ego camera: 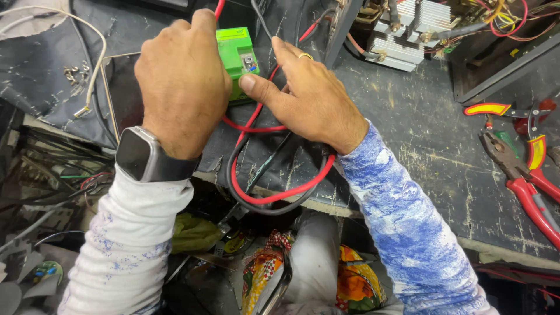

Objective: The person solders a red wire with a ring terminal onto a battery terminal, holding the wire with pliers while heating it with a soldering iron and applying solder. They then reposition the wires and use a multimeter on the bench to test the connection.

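Scratched dark workbench [408, 134] bearing green battery [234, 55], looped red cable [274, 195], red-handled pliers [525, 175], aluminium heatsinks [402, 35]

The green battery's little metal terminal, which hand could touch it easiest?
Probably the right hand. Its thumb tip lies right beside the metal terminal on the green battery. The left hand covers the battery's other side, fingers curled over the far edge.
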`<state>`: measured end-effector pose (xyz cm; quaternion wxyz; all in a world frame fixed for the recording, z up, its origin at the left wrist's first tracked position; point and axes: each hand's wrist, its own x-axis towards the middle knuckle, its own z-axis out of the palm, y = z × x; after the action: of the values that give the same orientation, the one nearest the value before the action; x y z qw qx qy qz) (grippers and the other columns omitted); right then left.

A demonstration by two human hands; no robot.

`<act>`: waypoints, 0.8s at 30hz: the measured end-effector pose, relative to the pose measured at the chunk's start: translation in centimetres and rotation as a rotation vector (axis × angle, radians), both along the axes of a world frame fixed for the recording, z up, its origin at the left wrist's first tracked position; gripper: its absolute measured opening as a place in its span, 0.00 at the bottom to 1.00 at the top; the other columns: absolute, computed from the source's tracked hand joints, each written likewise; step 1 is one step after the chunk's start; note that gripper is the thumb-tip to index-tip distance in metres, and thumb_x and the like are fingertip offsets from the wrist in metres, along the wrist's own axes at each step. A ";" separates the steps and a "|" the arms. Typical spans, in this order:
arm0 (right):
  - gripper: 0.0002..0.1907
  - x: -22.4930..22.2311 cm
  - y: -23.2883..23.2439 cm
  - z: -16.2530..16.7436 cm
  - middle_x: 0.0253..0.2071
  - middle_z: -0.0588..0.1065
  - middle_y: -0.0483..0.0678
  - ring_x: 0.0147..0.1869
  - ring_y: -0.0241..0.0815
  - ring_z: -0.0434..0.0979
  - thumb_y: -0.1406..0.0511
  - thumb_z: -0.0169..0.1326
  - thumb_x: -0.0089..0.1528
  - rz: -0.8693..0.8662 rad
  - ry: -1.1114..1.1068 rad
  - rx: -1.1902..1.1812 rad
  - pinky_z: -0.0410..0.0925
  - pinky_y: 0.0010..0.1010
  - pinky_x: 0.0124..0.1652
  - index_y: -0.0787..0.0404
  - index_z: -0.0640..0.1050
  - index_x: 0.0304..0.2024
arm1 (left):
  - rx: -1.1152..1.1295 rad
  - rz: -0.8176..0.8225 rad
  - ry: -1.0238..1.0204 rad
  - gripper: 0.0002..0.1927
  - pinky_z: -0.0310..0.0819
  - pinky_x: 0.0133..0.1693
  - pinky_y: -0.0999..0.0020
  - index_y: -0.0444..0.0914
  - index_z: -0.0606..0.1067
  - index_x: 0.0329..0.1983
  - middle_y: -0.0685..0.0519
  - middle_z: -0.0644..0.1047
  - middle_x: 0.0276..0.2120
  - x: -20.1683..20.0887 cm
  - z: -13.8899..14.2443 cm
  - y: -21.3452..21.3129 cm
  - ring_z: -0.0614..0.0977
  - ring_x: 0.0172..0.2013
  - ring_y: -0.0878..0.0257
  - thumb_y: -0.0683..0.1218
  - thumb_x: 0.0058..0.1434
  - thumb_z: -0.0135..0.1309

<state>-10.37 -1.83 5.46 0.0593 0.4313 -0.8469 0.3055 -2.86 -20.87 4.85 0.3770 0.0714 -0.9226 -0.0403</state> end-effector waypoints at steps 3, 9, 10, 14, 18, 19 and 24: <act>0.50 0.1 0.4 0.8 0.64 0.68 0.69 0.41 0.52 0.84 0.43 0.58 0.60 0.016 -0.089 0.010 0.74 0.40 0.44 0.74 0.63 0.68 | 0.255 -0.199 0.052 0.09 0.77 0.36 0.50 0.35 0.76 0.48 0.43 0.82 0.32 0.5 0.7 0.9 0.84 0.35 0.44 0.42 0.66 0.60; 0.36 1.9 -0.5 0.8 0.61 0.68 0.74 0.50 0.65 0.79 0.49 0.70 0.50 -0.043 0.278 0.146 0.72 0.49 0.45 0.63 0.77 0.53 | 0.725 -0.404 -0.110 0.17 0.79 0.36 0.50 0.31 0.68 0.52 0.41 0.81 0.30 -0.6 0.6 2.4 0.87 0.33 0.42 0.40 0.62 0.55; 0.31 2.2 -1.2 0.2 0.60 0.68 0.73 0.46 0.65 0.80 0.54 0.68 0.49 -0.099 0.293 0.133 0.72 0.50 0.42 0.64 0.77 0.48 | 0.536 -0.434 -0.018 0.17 0.78 0.38 0.48 0.29 0.68 0.52 0.38 0.81 0.33 -0.6 0.5 2.5 0.85 0.36 0.38 0.39 0.62 0.56; 0.14 2.7 -2.8 -2.0 0.62 0.70 0.71 0.38 0.61 0.82 0.65 0.62 0.52 -0.167 0.411 0.155 0.74 0.49 0.36 0.63 0.77 0.39 | 0.291 -0.474 -0.037 0.14 0.74 0.41 0.40 0.26 0.69 0.52 0.32 0.80 0.35 0.6 0.2 2.3 0.81 0.39 0.32 0.37 0.66 0.51; 0.13 2.6 -3.1 -2.9 0.60 0.70 0.72 0.35 0.61 0.82 0.65 0.61 0.53 -0.184 0.484 0.098 0.74 0.49 0.32 0.64 0.77 0.38 | 0.131 -0.298 -0.346 0.09 0.73 0.41 0.39 0.31 0.74 0.40 0.33 0.78 0.30 2.3 1.1 1.5 0.80 0.36 0.33 0.43 0.67 0.51; 0.14 2.6 -3.1 -2.9 0.60 0.70 0.72 0.35 0.61 0.82 0.65 0.61 0.52 -0.185 0.473 0.114 0.74 0.49 0.31 0.65 0.77 0.38 | 0.153 -0.276 -0.388 0.09 0.74 0.41 0.40 0.33 0.77 0.38 0.33 0.78 0.31 2.5 1.5 1.2 0.80 0.36 0.34 0.45 0.67 0.52; 0.14 2.8 -3.2 -2.8 0.61 0.69 0.74 0.37 0.58 0.82 0.62 0.59 0.54 -0.162 0.520 0.140 0.74 0.48 0.31 0.66 0.78 0.36 | -0.111 -0.203 -0.121 0.13 0.74 0.34 0.45 0.36 0.81 0.42 0.39 0.80 0.34 1.9 3.6 -1.2 0.82 0.34 0.39 0.47 0.57 0.61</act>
<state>-7.61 -5.00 2.63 0.2688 0.4289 -0.8541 0.1196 -1.00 -22.09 8.47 0.3180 -0.0410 -0.9469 -0.0230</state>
